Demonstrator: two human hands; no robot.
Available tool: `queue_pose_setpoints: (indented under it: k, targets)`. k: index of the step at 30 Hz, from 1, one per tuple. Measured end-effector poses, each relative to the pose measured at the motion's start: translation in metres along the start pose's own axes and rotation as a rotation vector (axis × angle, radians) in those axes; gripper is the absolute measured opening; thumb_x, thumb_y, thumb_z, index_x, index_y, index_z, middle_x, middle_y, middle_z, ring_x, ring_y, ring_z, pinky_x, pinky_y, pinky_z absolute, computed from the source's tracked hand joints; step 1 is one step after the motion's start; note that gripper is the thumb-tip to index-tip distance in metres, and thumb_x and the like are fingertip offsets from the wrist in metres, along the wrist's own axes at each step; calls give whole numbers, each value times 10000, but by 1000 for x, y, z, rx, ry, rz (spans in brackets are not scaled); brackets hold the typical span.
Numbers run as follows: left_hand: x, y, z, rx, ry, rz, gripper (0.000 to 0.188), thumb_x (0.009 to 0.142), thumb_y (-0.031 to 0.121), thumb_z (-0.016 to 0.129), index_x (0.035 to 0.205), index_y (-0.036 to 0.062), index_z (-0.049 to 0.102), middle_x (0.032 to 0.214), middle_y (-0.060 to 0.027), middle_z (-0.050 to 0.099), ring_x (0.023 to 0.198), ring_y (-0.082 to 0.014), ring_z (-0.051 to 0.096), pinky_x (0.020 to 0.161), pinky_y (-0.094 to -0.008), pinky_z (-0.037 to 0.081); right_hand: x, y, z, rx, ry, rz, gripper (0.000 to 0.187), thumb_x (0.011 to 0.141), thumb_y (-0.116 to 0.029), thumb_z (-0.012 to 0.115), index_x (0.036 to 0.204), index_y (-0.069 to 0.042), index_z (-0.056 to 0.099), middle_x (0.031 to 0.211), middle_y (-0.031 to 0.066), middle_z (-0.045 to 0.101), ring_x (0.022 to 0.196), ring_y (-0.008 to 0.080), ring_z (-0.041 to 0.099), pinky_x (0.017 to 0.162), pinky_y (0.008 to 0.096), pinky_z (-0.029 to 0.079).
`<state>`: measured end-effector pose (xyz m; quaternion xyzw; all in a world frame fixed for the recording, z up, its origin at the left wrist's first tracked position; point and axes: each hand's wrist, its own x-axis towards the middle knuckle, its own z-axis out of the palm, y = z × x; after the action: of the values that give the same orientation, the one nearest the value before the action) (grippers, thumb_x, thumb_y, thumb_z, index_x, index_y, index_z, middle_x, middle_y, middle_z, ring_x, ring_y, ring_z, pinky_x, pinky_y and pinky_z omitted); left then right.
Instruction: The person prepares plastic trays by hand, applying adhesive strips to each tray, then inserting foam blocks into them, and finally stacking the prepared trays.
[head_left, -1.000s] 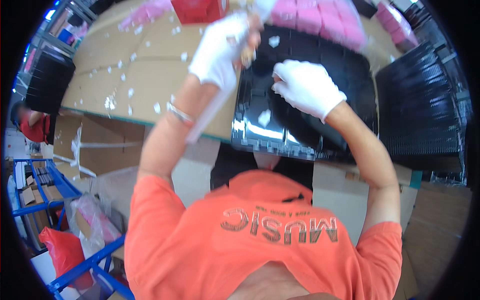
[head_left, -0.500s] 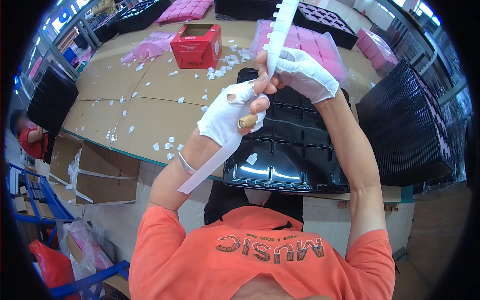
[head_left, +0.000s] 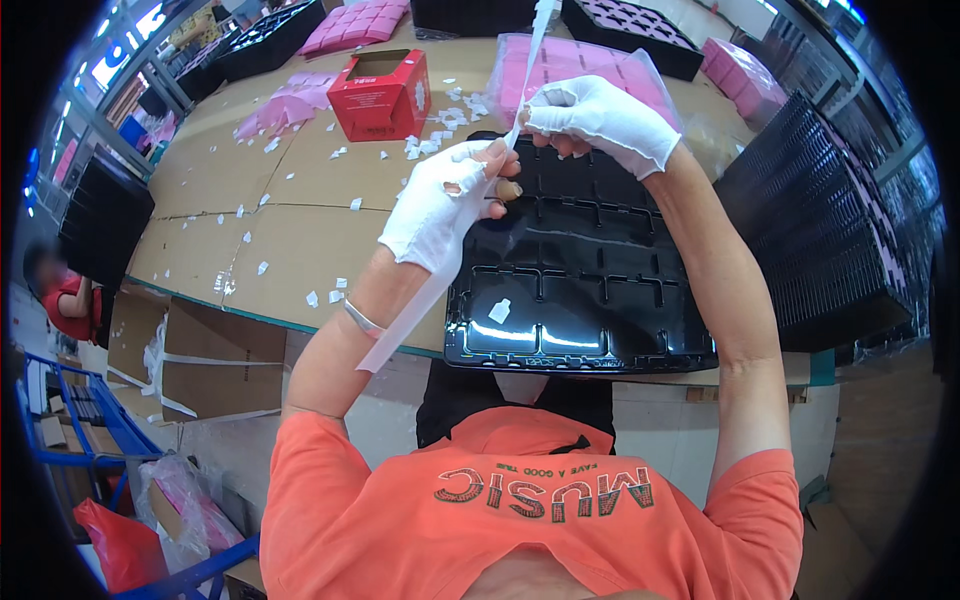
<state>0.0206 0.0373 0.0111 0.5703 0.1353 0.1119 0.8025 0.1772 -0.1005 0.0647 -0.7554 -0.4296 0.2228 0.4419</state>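
A long white strip [head_left: 535, 55] runs from the top of the view down to my hands, its free end hanging below my left wrist. My left hand [head_left: 445, 198], in a white fingertip-less glove with a tan cover on one finger, pinches the strip between thumb and finger. My right hand [head_left: 600, 122], gloved the same way, pinches at the strip's edge just above and to the right. Below both hands lies a black plastic tray [head_left: 590, 262] with moulded compartments. A small white tab [head_left: 500, 311] rests on its near left part.
Small white pieces [head_left: 452, 118] litter the cardboard-covered table [head_left: 300, 235] around an open red box [head_left: 382, 95]. Pink moulded trays in clear plastic [head_left: 580, 68] lie behind my right hand. Tall stacked black trays [head_left: 810, 230] stand at right. Another person [head_left: 68, 290] is far left.
My right hand has shifted slightly up from my left, and the fingers are farther apart. The strip has turned more edge-on. My left hand has moved slightly left.
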Motion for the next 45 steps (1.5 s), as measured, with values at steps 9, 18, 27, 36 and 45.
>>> queue_pose_setpoints:
  k: [9,18,27,36,45]
  targets:
    - [32,-13,-23,131,-4,52,369,883,251,737,1141,5,642,939,-56,655,802,-140,627,639,-260,510,-17,43,-58,-165,55,181,321,911,-400,646,916,-82,685,725,-22,621,562,54,562,501,200,419]
    - [35,-10,-31,58,-28,15,360,883,242,741,1126,4,626,930,-51,656,719,-101,616,623,-218,546,-39,162,-117,-654,-4,545,322,864,-346,651,953,-48,732,744,71,660,606,159,616,527,299,483]
    - [38,-7,-35,-38,-79,64,300,917,139,663,1160,-17,582,887,-95,636,627,-116,586,461,-202,436,-41,155,-114,-1428,-29,588,331,858,-298,628,1056,-54,734,1051,166,719,939,352,700,816,448,555]
    - [26,-4,-10,-129,-89,21,356,983,355,594,1056,10,547,637,-5,535,395,-83,443,376,-212,354,-3,51,-36,-13,-1,-35,456,953,-397,611,1330,-140,610,932,2,654,734,84,564,644,219,471]
    - [18,0,-7,-303,-313,-24,370,996,408,553,1049,42,554,618,23,518,411,-67,470,359,-200,348,35,19,-4,369,-176,-168,352,932,-328,659,1153,-54,665,872,9,633,662,70,526,587,208,429]
